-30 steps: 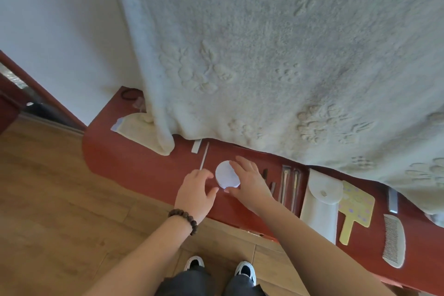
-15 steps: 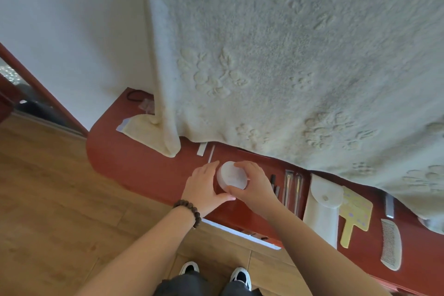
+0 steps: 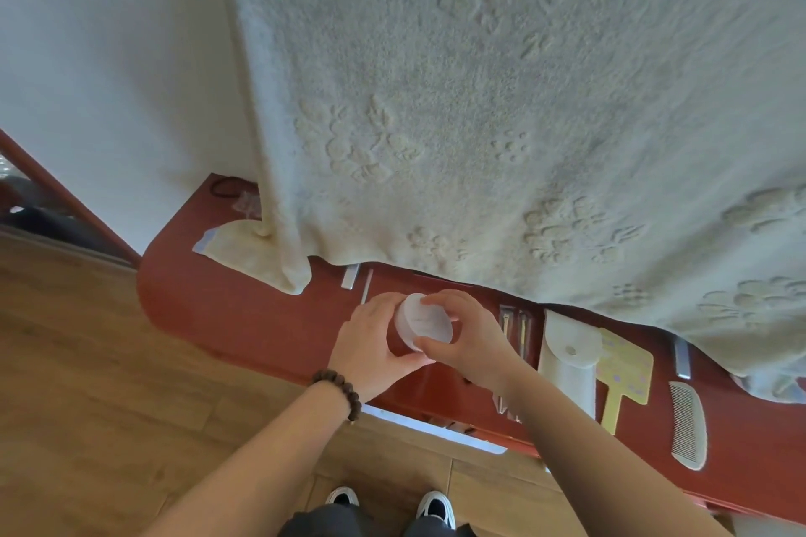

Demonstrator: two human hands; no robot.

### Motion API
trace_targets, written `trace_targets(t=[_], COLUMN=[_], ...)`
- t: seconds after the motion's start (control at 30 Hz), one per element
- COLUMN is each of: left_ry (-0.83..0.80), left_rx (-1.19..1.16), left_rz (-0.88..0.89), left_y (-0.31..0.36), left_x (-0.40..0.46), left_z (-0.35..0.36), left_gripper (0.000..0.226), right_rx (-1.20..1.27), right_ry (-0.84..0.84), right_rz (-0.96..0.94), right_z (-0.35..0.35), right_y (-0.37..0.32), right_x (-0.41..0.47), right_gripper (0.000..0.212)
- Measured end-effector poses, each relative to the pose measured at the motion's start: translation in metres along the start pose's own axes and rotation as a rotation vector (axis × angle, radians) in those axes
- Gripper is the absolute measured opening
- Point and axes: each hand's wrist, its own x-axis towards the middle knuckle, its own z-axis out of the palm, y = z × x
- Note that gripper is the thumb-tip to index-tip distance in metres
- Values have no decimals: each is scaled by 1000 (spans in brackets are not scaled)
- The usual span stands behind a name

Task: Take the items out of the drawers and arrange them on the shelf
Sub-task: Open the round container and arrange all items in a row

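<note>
While both hands (image 3: 436,344) grip it, round white jar (image 3: 422,322) looks smooth.

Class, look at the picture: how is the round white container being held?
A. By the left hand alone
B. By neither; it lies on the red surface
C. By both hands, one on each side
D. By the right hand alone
C: the left hand and right hand both grip the round white container from opposite sides, above the red surface.

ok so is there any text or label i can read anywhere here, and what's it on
None can be quoted.
Round white jar, held by the left hand and right hand: faint print on the lid, too blurred to read.
Yellow hand mirror: pale dots only, no words.
White comb: no marking.
</note>
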Motion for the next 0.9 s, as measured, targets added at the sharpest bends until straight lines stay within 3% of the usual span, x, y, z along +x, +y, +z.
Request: trace_targets(t=[0.3,0.5,0.73,0.9], left_ry=[-114,-150,-204,-227], left_rx=[64,244,505,639], left_rz=[39,41,29,17], left_y=[-6,-22,-39,-49], left_x=[2,6,24,34], left_z=[-1,12,33,49], left_gripper=[87,80,76,79], right_rx=[121,-13,-223,-292], right_ry=[-127,-131,-149,-120], right_rz=[158,381,470,411], right_z=[-27,-34,-14,-3], right_y=[-7,5,27,44], right_x=[29,61,86,93], right_gripper=[12,52,63,61])
